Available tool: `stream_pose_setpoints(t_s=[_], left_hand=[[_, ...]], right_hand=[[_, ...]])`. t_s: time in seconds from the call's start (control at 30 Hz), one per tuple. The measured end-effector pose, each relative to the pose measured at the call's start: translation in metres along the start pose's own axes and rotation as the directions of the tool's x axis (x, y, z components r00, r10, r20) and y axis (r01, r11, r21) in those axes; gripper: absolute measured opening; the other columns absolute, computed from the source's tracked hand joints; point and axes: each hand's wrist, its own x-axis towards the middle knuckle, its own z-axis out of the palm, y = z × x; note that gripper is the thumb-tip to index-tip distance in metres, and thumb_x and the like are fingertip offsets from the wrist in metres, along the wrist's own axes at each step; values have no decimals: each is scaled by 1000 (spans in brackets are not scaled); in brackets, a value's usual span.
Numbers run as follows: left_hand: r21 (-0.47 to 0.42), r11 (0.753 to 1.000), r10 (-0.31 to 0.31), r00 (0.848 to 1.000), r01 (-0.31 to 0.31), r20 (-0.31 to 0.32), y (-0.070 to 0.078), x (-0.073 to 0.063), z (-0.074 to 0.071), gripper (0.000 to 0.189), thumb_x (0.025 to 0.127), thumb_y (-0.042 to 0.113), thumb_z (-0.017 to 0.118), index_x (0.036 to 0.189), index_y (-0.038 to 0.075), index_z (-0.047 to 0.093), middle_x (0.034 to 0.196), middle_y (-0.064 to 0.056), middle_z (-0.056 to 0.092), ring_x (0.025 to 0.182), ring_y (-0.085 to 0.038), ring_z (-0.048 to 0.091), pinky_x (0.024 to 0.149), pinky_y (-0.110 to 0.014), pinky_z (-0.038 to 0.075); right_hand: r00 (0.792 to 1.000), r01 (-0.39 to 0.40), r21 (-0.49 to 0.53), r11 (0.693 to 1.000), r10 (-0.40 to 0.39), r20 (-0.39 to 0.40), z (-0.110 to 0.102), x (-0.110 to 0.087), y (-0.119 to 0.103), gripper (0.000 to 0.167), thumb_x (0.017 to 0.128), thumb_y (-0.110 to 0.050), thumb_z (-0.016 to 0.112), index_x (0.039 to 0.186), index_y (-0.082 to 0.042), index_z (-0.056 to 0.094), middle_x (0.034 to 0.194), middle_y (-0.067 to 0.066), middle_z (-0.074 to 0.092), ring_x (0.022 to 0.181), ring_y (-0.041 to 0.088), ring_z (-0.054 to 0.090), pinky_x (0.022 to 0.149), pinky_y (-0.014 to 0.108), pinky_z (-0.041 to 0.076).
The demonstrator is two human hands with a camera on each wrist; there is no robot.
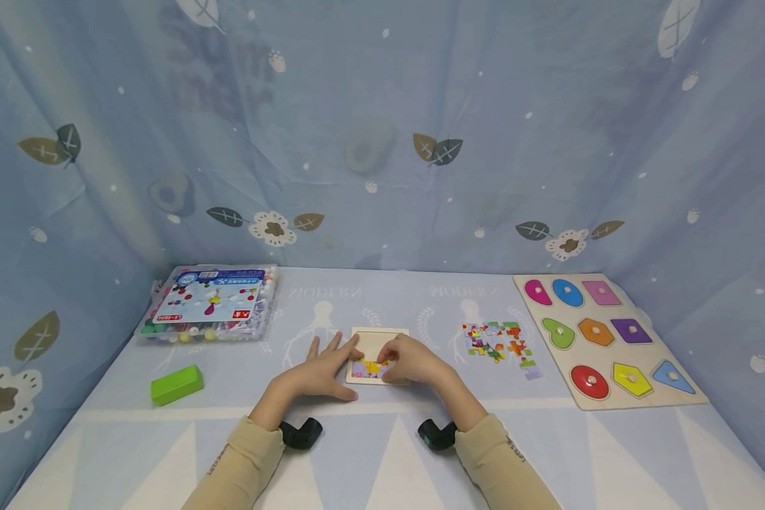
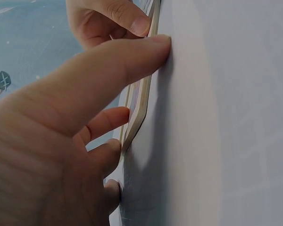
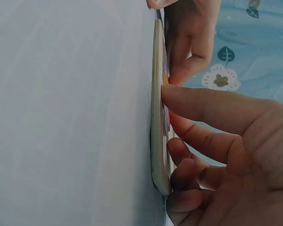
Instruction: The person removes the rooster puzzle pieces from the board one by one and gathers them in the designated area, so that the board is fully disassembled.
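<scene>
A small wooden puzzle tray (image 1: 377,331) lies on the table between the hands, with colourful pieces (image 1: 361,370) along its near part. My left hand (image 1: 321,370) rests at the tray's left side, its fingers spread and the index fingertip over the rim. In the left wrist view, the left thumb (image 2: 132,56) stretches along the tray's near edge. My right hand (image 1: 414,361) reaches over the tray's right side with bent fingers. Between its thumb (image 3: 193,99) and index finger, it pinches a purplish puzzle piece (image 3: 167,120) at the tray, mostly hidden by the fingers.
Loose jigsaw pieces (image 1: 497,341) lie right of the tray. Farther right is a wooden shape board (image 1: 564,361) with knobbed shapes. At the left stand a clear plastic box (image 1: 255,329) of beads and a green block (image 1: 177,385). A patterned curtain (image 1: 382,198) hangs behind the table.
</scene>
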Motion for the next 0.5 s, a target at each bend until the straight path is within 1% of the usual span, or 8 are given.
stream_pose_setpoints(t_s=[0.13,0.23,0.37,0.5], left_hand=[[-4,1000,1,1000,-1,2,1,1,0,98,76,31,74,145,-5,15,137,-7,48,139,-42,-1,104,-61,-13],[-2,1000,-3,1000,3,4,1,0,0,98,76,32,74,146,-3,16,137,-4,48,139,-40,-1,104,-61,-14],[1,1000,-7,1000,7,1,1,0,-1,98,75,32,74,145,-4,16,137,-5,48,139,-40,-1,104,-61,-13],[-5,1000,-7,1000,7,-2,2,1,-1,98,75,31,75,145,-5,16,137,-7,48,139,-41,-1,104,-61,-13]], right_hand=[[1000,1,8,1000,-1,8,0,0,1,20,71,-9,78,86,-11,65,87,1,50,80,16,46,73,31,41],[1000,3,24,1000,-4,12,0,1,1,21,70,-7,77,86,-10,63,82,0,52,76,15,46,69,29,40],[1000,5,51,999,-6,6,0,1,2,24,69,-4,77,84,-9,59,76,-1,54,69,14,48,62,26,40],[999,33,81,996,-33,2,-2,-1,3,23,72,-4,75,84,-10,56,77,0,54,70,14,49,63,26,41]])
